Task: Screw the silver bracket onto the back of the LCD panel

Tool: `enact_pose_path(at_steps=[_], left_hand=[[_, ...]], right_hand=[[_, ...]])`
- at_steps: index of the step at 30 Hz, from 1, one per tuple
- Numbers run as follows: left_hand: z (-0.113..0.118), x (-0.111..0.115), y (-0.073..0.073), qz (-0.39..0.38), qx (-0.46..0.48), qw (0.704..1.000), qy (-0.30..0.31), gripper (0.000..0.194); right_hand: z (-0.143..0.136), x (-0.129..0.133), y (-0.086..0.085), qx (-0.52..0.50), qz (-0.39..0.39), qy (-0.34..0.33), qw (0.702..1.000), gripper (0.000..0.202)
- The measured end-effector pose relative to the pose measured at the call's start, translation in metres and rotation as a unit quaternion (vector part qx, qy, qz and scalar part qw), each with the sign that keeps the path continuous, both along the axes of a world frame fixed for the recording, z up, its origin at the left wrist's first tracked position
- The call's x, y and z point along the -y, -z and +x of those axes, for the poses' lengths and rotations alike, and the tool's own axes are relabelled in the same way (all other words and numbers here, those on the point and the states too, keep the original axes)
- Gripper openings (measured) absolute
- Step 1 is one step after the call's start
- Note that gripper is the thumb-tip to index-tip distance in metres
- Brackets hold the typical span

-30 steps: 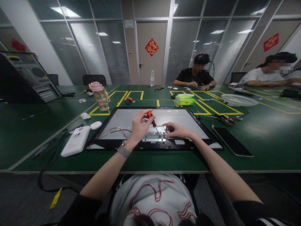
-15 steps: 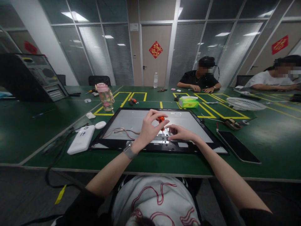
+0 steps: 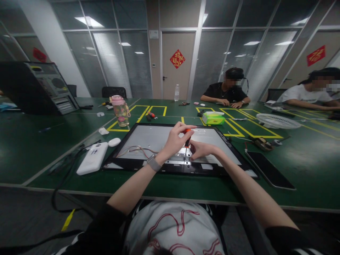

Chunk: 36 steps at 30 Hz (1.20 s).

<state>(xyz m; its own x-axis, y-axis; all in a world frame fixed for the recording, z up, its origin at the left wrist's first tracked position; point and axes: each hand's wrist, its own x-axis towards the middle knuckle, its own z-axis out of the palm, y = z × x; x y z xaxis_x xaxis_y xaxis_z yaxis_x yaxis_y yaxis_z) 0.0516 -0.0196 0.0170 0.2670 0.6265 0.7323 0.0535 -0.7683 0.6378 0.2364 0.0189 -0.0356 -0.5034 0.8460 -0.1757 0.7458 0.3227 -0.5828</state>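
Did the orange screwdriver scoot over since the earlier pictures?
Yes. Against the flat panel, the screwdriver handle has shifted toward the picture's right and stands more upright.

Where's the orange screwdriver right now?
The screwdriver is near the middle of the head view, held in the left hand over the panel, with the right hand close beside it.

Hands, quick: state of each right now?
Left hand: holding the orange-and-black screwdriver.
Right hand: partly curled beside it; whether it grips anything cannot be told.
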Motion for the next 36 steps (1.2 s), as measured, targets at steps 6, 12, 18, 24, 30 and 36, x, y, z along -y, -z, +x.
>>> enact_pose_path(at_steps=[6, 12, 18, 24, 30, 36], left_hand=[[-0.003, 0.004, 0.010, -0.035, 0.049, 0.997, 0.041, 0.022], [-0.004, 0.004, 0.014, -0.039, 0.070, 0.997, -0.016, 0.018], [-0.008, 0.003, 0.014, -0.049, 0.075, 0.996, -0.001, 0.021], [-0.013, 0.000, 0.009, -0.057, 0.048, 0.995, 0.074, 0.030], [-0.009, 0.003, 0.010, -0.051, 0.044, 0.998, -0.012, 0.016], [-0.011, -0.002, 0.011, -0.053, 0.054, 0.997, 0.013, 0.029]], right_hand=[[0.006, 0.007, 0.013, -0.067, 0.004, -0.005, 0.998, 0.058], [0.010, 0.008, 0.015, -0.097, 0.009, -0.010, 0.995, 0.064], [0.013, 0.006, 0.018, -0.106, 0.003, -0.010, 0.994, 0.067], [0.014, 0.006, 0.017, -0.115, -0.007, -0.011, 0.993, 0.070], [0.013, 0.008, 0.015, -0.112, -0.001, -0.012, 0.994, 0.068], [0.015, 0.006, 0.019, -0.119, 0.001, -0.013, 0.993, 0.071]])
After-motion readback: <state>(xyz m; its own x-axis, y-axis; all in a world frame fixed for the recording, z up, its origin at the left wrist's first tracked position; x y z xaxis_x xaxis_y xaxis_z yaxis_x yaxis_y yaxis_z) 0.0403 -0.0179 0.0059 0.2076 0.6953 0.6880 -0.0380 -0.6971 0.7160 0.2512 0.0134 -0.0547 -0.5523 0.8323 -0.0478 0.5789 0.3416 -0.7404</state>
